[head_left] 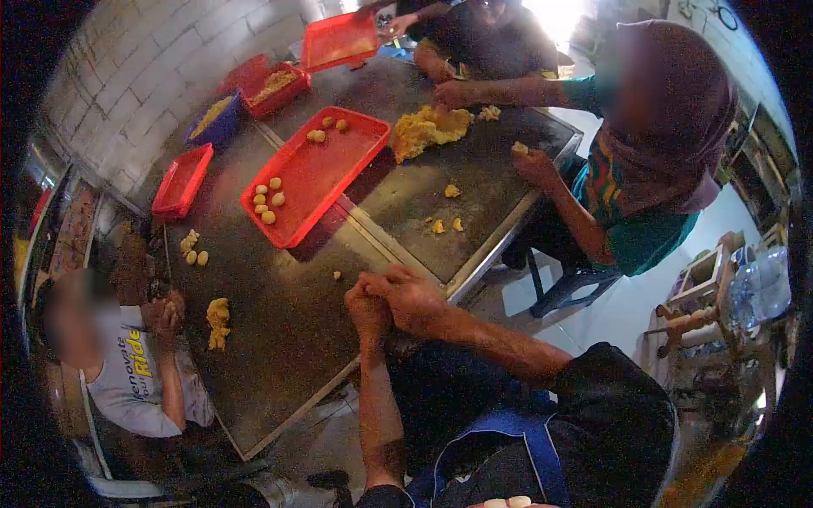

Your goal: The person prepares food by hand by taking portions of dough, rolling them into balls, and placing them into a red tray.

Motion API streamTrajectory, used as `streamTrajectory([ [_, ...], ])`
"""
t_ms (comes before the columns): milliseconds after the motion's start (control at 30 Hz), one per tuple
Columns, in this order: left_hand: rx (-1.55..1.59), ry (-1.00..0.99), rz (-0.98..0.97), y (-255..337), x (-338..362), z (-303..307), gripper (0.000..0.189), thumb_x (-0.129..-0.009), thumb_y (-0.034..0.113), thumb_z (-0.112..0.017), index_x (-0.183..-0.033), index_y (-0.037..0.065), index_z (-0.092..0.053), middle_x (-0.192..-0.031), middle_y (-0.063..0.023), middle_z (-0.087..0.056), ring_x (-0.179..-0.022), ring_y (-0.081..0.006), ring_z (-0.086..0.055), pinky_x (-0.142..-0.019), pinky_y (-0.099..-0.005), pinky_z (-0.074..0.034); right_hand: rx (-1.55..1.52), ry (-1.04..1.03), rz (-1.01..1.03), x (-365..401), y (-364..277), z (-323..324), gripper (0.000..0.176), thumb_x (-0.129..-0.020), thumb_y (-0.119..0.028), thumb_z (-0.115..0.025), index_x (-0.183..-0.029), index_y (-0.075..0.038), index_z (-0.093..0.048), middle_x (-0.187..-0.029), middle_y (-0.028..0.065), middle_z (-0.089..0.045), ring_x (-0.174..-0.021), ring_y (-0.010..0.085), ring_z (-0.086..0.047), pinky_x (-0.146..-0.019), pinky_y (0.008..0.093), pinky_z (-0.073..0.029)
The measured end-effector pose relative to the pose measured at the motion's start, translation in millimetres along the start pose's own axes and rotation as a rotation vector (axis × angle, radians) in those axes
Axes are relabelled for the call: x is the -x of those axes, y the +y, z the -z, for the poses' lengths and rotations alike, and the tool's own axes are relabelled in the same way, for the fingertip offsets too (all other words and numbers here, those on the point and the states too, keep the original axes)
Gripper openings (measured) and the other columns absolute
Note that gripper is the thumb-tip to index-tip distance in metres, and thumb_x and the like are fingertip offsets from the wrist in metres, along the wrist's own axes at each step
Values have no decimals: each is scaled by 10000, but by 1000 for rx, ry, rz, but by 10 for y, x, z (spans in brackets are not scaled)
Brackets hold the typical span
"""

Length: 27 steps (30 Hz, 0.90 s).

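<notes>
My left hand (368,310) is closed and pressed against my right hand (415,303) over the near edge of the table (288,313). The fingers of my right hand are curled too, and whatever lies between the hands is hidden. Just left of them a small pale dough bit (337,275) rests on the tabletop. Beyond, a red tray (318,199) holds several round dough balls (268,218) in its near end and a few more at its far end. A few yellow dough scraps (439,226) lie to the right of the tray.
A large yellow dough mass (432,131) lies farther back. Red trays (184,182) and a blue basket (212,120) stand along the left. Dough pieces (218,323) sit near a co-worker (140,364) at left; another person (635,161) sits at right, others behind.
</notes>
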<state>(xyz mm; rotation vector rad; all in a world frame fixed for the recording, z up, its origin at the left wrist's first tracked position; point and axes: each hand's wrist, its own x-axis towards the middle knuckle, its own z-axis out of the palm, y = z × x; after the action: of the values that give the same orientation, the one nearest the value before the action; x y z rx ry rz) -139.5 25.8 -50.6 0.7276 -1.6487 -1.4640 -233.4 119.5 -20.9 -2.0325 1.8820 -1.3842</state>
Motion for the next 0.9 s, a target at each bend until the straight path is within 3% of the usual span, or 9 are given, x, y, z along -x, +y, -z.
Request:
streamTrajectory([
  [100, -159, 44, -49, 90, -22, -54, 349, -935, 341, -647, -827, 11, -687, -717, -20, -657, -698, -86, -566, -613, -287, -471, 114, 223, 41, -152, -201, 335, 430, -899, -153, -523, -1325, -97, -520, -1052, 156, -651, -1011, 413, -597, -995, 477, -439],
  [200, -233, 86, -97, 242, 44, -144, 363, -933, 353, -648, -818, 11, -682, -697, -41, -659, -673, -87, -569, -594, -298, -468, 144, 8, 58, -26, -61, 168, 467, -895, -155, -517, -1359, -115, -486, -1158, 147, -639, -1074, 370, -593, -1043, 481, -395],
  [333, -389, 79, -101, 25, 13, -108, 326, -916, 342, -667, -842, 25, -657, -719, -85, -673, -652, -144, -608, -593, -324, -487, 37, 152, -23, -67, -109, 320, 575, -783, -12, -532, -1355, -61, -497, -1120, 180, -657, -1117, 330, -595, -1099, 476, -341],
  [400, -411, 76, -185, -17, 25, -81, 318, -895, 338, -689, -863, 25, -646, -740, -89, -677, -658, -167, -620, -604, -332, -496, 110, -83, -77, 62, -66, 144, 596, -801, -39, -541, -1390, -68, -458, -1153, 178, -654, -1099, 338, -611, -1114, 487, -324],
  [533, -482, 147, -221, 224, 109, -106, 362, -824, 337, -758, -930, 15, -629, -796, -98, -680, -685, -184, -639, -637, -346, -518, 54, 145, 100, -34, -118, 249, 630, -806, -42, -545, -1422, -61, -417, -1180, 163, -651, -1072, 349, -624, -1099, 506, -335],
  [600, -360, 162, -213, 160, 87, -165, 400, -820, 371, -752, -945, 12, -630, -793, -103, -676, -688, -190, -641, -643, -357, -521, -303, 143, -343, -92, -200, 350, 624, -852, -106, -587, -1442, -63, -392, -1176, 160, -651, -1054, 333, -633, -1027, 503, -413],
  [767, -467, 490, -269, 103, 2, -200, 449, -856, 449, -696, -926, 8, -647, -733, -108, -655, -659, -189, -613, -630, -382, -509, 57, 123, -61, 71, 7, -135, 517, -877, -239, -618, -1343, -53, -490, -1195, 171, -629, -1055, 368, -613, -931, 468, -487],
  [833, -307, -55, 90, -528, -186, 142, 476, -888, 471, -653, -842, -3, -655, -697, -116, -643, -622, -208, -573, -604, -398, -483, 224, 128, 17, 154, 89, -134, 474, -871, -265, -592, -1280, -36, -521, -1231, 162, -606, -1077, 412, -585, -949, 451, -480],
  [900, -464, -139, -105, 46, -14, 87, 492, -897, 463, -651, -770, -13, -648, -673, -139, -629, -592, -211, -532, -567, -396, -451, 59, 193, 20, 118, 198, 251, 481, -887, -267, -617, -1319, -80, -521, -1209, 185, -624, -1114, 396, -583, -957, 473, -462],
])
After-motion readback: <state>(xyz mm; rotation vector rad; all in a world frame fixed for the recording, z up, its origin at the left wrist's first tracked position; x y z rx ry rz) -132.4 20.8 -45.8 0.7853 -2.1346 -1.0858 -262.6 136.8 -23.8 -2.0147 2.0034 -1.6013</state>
